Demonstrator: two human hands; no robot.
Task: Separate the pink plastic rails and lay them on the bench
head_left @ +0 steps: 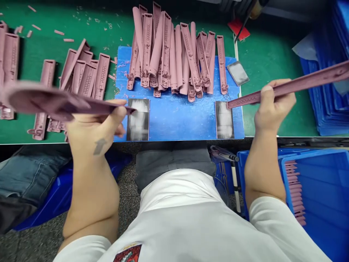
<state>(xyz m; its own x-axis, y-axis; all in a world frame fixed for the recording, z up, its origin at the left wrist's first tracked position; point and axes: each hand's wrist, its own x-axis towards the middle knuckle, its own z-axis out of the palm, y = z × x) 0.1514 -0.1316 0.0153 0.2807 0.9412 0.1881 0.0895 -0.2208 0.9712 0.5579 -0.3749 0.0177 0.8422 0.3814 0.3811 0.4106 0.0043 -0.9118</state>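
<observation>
My left hand (95, 123) is closed round a long pink plastic part (62, 100), raised above the table's left side. The part's wide rounded end is blurred at the far left, and its narrow end points right. On the right, my right hand (274, 102) grips a second pink plastic part (308, 82), a slim channel slanting up to the right, its lower tip above a dark plate with a worn pale middle. Between and beyond my hands lies a pile of similar pink parts (170, 54), some hollow side up, others rounded side up.
A blue sheet (177, 120) with two worn dark patches lies on the green table (261, 47). More pink parts (87, 76) lie left, among scraps. A blue crate (324, 182) with stacked pink parts stands lower right; blue sheets (324, 98) are stacked above. Someone's jeans (32, 174) show lower left.
</observation>
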